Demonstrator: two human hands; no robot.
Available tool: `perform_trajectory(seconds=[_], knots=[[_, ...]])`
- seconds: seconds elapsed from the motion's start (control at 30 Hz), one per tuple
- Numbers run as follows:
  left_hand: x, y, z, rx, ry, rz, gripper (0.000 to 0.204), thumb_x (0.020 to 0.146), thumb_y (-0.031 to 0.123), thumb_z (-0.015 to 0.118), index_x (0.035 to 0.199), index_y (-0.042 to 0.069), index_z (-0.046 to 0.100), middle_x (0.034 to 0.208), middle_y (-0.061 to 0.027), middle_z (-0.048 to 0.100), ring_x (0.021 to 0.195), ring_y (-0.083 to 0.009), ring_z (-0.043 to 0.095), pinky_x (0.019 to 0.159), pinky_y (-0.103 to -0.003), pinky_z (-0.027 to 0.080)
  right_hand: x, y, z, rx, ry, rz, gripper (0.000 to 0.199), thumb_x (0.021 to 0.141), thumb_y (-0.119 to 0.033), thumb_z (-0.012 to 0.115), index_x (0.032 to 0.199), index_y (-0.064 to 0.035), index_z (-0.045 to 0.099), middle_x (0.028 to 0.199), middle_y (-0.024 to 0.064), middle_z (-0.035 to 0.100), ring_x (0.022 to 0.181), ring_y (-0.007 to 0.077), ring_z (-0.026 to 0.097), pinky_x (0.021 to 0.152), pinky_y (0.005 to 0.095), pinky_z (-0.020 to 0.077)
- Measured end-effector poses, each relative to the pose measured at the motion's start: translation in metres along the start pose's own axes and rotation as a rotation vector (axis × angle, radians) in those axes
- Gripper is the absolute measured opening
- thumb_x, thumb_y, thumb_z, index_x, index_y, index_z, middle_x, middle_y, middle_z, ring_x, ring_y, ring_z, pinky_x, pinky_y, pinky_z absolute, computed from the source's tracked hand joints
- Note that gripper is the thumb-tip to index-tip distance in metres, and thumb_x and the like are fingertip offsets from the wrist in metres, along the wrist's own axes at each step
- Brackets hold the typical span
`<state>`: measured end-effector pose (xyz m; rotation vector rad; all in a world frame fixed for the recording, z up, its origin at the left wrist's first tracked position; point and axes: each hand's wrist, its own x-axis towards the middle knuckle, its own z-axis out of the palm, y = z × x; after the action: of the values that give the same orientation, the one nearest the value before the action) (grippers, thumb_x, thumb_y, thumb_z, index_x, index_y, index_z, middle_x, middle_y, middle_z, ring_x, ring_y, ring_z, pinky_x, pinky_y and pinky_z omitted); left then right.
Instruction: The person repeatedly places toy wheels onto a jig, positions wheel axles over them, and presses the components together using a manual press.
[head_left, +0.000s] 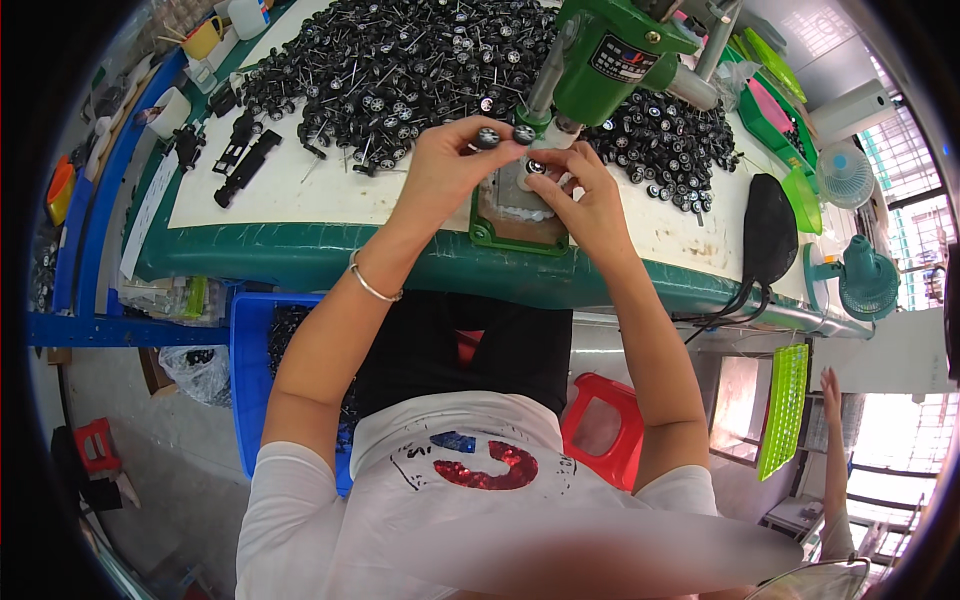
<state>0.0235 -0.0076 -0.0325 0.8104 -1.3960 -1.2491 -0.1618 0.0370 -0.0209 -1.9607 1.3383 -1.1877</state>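
Here, a small toy wheel (pixel 487 138) is pinched in the grip of the left hand (pixel 447 165), between thumb and forefinger, and it is held just beside the nose of the green press (pixel 600 60). A second wheel (pixel 524 133) is seen right next to it, touching the press nose or very close to it; which finger carries it cannot be told. In the grip of the right hand (pixel 583 195) another wheel (pixel 536 167) is pinched, just below the left grip and above the green base plate (pixel 515 228) of the press.

As for progress, it is judged that much work is left. Beyond both grips, a very large heap of black wheels on thin metal axles (pixel 390 60) is spread over the white desk (pixel 300 190). To the right of the grips, behind the press, a smaller heap of single wheels (pixel 665 140) is lying. Which heap is finished and which is waiting cannot be told from this view.

Containers are seen too. Below the left grip, under the desk edge, a blue crate (pixel 252 370) is standing, and dark small parts seem to be inside it. Far left of the grips a yellow cup (pixel 203 38) is placed; its content is not visible. Right of the grips, green trays (pixel 775 95) are stacked, and what they hold is not clear.
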Motion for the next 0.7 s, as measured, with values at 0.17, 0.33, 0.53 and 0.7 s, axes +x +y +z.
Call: perform_trajectory(seconds=[0.17, 0.33, 0.53, 0.7], knots=[[0.0, 0.015, 0.018, 0.001, -0.078, -0.003, 0.014, 0.08, 0.011, 0.075, 0.092, 0.006, 0.071, 0.065, 0.007, 0.055, 0.06, -0.0009, 0.043, 0.054, -0.017, 0.031, 0.0, 0.007, -0.006, 0.138, -0.056, 0.189, 0.038, 0.079, -0.018, 0.074, 0.112, -0.0023, 0.063, 0.098, 0.0036, 0.056, 0.084, 0.0112, 0.055, 0.07, 0.0244, 0.0444], [0.003, 0.007, 0.031, -0.146, -0.12, -0.048, 0.011, 0.081, 0.01, 0.072, 0.091, 0.005, 0.07, 0.073, 0.0024, 0.063, 0.065, -0.0026, 0.054, 0.058, -0.019, 0.042, 0.002, 0.019, -0.025, 0.336, 0.063, 0.19, 0.041, 0.083, -0.016, 0.07, 0.12, -0.0032, 0.059, 0.104, 0.0036, 0.06, 0.084, 0.0089, 0.056, 0.07, 0.0225, 0.0463], [0.009, -0.001, 0.029, -0.164, -0.112, -0.08, 0.01, 0.082, 0.007, 0.071, 0.092, 0.004, 0.069, 0.084, 0.0003, 0.067, 0.076, -0.006, 0.061, 0.071, -0.022, 0.05, 0.051, 0.014, -0.106, 0.48, 0.281, 0.136, 0.032, 0.094, -0.021, 0.055, 0.12, -0.0024, 0.059, 0.103, 0.0048, 0.062, 0.084, 0.0124, 0.06, 0.076, 0.025, 0.0491], [0.01, 0.006, 0.024, -0.111, -0.137, -0.097, 0.011, 0.082, 0.006, 0.071, 0.092, 0.004, 0.069, 0.085, -0.0008, 0.068, 0.078, -0.0074, 0.062, 0.074, -0.023, 0.05, 0.126, -0.118, -0.116, 0.735, 0.471, 0.124, 0.023, 0.095, -0.023, 0.05, 0.103, -0.0045, 0.06, 0.08, 0.0029, 0.058, 0.063, 0.0124, 0.053, 0.057, 0.0243, 0.0426]])
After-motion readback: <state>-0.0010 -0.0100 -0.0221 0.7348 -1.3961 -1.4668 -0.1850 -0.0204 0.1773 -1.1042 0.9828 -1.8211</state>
